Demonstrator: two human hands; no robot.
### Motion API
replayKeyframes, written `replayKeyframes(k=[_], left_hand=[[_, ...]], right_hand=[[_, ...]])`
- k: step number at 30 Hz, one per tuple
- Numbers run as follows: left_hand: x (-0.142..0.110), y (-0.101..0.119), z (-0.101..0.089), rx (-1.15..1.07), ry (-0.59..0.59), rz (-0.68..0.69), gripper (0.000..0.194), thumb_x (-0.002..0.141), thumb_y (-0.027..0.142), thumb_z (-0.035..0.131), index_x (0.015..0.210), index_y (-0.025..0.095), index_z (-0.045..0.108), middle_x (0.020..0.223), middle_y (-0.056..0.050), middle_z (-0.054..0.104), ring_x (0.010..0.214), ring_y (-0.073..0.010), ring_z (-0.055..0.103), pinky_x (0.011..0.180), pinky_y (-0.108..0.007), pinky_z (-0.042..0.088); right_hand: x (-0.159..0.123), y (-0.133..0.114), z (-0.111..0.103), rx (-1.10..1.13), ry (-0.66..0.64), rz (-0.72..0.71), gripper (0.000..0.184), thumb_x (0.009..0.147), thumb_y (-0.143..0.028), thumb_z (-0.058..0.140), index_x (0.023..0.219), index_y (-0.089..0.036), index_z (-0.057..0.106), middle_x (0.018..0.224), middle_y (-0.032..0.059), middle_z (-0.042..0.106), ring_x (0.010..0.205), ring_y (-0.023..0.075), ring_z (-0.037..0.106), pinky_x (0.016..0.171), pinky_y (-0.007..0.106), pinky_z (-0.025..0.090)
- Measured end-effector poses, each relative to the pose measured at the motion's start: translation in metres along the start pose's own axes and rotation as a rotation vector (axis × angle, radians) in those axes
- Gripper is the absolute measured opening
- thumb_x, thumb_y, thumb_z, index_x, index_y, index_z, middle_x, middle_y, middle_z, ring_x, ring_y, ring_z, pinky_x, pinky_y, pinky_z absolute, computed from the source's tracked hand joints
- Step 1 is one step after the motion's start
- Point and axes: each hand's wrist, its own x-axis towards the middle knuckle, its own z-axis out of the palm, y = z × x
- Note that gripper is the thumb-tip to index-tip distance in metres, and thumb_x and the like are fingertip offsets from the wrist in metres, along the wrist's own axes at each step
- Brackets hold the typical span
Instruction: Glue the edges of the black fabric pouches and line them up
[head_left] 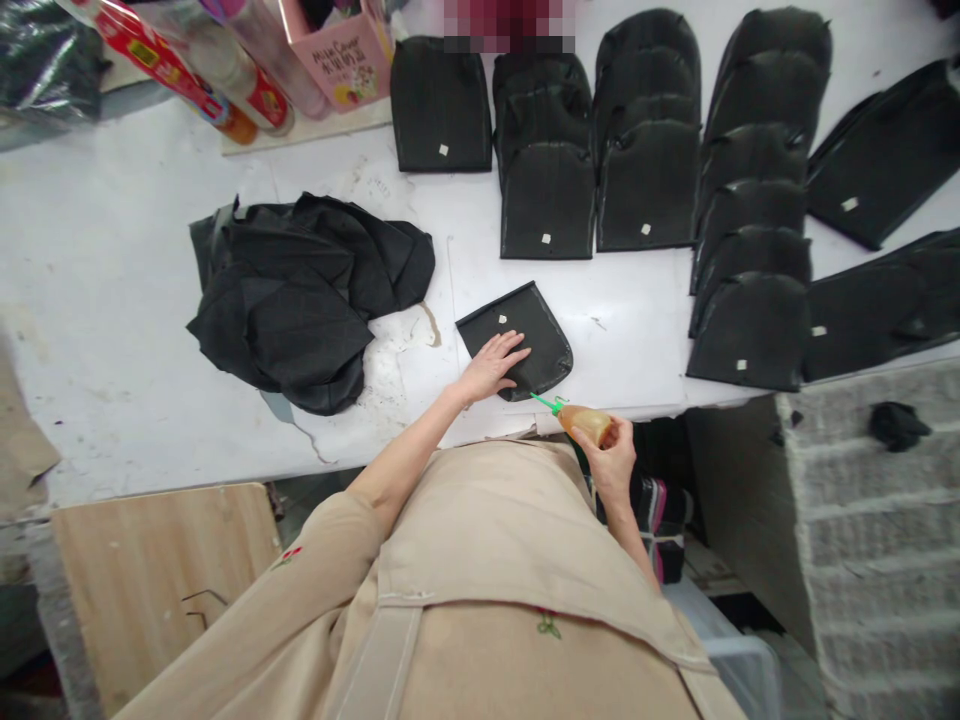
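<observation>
Head cam caught the person's left hand (491, 368) spread palm-down on a black panel (546, 340) near the front edge of the white table (112, 300). That grip was open with nothing pinched in it, just resting on top, probably so the piece wouldn't slide around. The right hand (615, 458) had its grip wrapped around an amber squeeze bottle (586, 422), tipped so the green nozzle (546, 403) pointed at the panel's near edge, likely for decent aim. No telling whether the tip actually touched. The panel lay skewed, straight hem away from the body, which seemed handy for the bottle side. Beyond it, similar black panels (546, 200) overlapped in columns, presumably to save space, and a rumpled heap of black fabric (277, 300) sat off left, seemingly within easy reach.
</observation>
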Motion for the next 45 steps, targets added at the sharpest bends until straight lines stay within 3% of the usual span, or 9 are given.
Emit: replayKeyframes(k=[9,12,16,19,23,33,37,45], left_hand=[[0.001,0.003,0.001,0.021,0.005,-0.017,0.081,0.074,0.019,0.084,0.147,0.018,0.048,0.16,-0.021,0.037,0.152,-0.0348,0.028,0.122,-0.062,0.026],[0.001,0.007,0.001,0.052,0.001,-0.038,0.08,0.075,0.022,0.084,0.147,0.017,0.048,0.16,-0.02,0.037,0.152,-0.0346,0.028,0.123,-0.059,0.027],[0.001,0.014,0.001,0.111,-0.003,-0.079,0.079,0.078,0.028,0.083,0.148,0.016,0.048,0.161,-0.019,0.037,0.152,-0.0339,0.03,0.123,-0.055,0.027],[0.002,0.022,0.001,0.157,-0.002,-0.121,0.076,0.081,0.034,0.08,0.148,0.018,0.048,0.161,-0.017,0.038,0.151,-0.033,0.03,0.123,-0.053,0.028],[0.008,0.039,-0.003,0.239,-0.005,-0.197,0.071,0.084,0.042,0.076,0.147,0.019,0.051,0.158,-0.016,0.042,0.148,-0.0334,0.035,0.119,-0.05,0.031],[0.04,0.074,-0.003,0.42,-0.039,-0.382,0.071,0.086,0.057,0.069,0.142,0.018,0.053,0.151,-0.021,0.046,0.129,-0.0374,0.046,0.099,-0.047,0.043],[0.046,0.078,-0.003,0.436,-0.048,-0.413,0.065,0.086,0.054,0.07,0.137,0.016,0.055,0.147,-0.022,0.048,0.123,-0.0358,0.049,0.095,-0.044,0.045],[0.036,0.07,-0.013,0.41,-0.124,-0.331,0.073,0.085,0.048,0.074,0.146,0.019,0.048,0.15,-0.019,0.045,0.124,-0.0322,0.049,0.094,-0.04,0.047]], right_hand=[[-0.008,-0.006,0.007,-0.184,-0.06,-0.111,0.066,0.063,-0.058,0.084,0.112,-0.02,0.06,0.104,0.0074,0.069,0.091,0.0252,0.065,0.087,0.043,0.053],[-0.01,-0.005,0.01,-0.034,-0.118,-0.008,0.064,0.061,-0.052,0.087,0.109,-0.021,0.06,0.103,0.0066,0.07,0.091,0.0246,0.066,0.085,0.042,0.054],[-0.01,-0.005,0.01,0.31,-0.163,0.199,0.053,0.065,-0.048,0.085,0.101,-0.021,0.059,0.095,0.0046,0.071,0.082,0.0215,0.067,0.066,0.033,0.055],[-0.006,-0.005,0.004,0.452,-0.105,0.252,0.048,0.069,-0.047,0.083,0.101,-0.02,0.06,0.095,0.0038,0.07,0.078,0.0188,0.065,0.057,0.028,0.051],[0.003,-0.003,-0.006,0.555,-0.021,0.258,0.049,0.07,-0.049,0.082,0.102,-0.019,0.06,0.095,0.0036,0.069,0.072,0.0166,0.065,0.057,0.028,0.051],[0.004,-0.008,-0.013,0.517,0.153,0.205,0.049,0.067,-0.047,0.085,0.096,-0.019,0.057,0.092,-0.0001,0.066,0.073,0.0139,0.063,0.057,0.025,0.052],[-0.001,-0.008,-0.012,0.476,0.186,0.165,0.049,0.067,-0.045,0.085,0.098,-0.02,0.057,0.091,-0.0009,0.066,0.072,0.013,0.061,0.056,0.024,0.052],[-0.006,-0.003,-0.01,0.423,0.204,0.167,0.049,0.068,-0.045,0.084,0.099,-0.019,0.057,0.092,0.0001,0.066,0.073,0.014,0.061,0.055,0.025,0.053]])
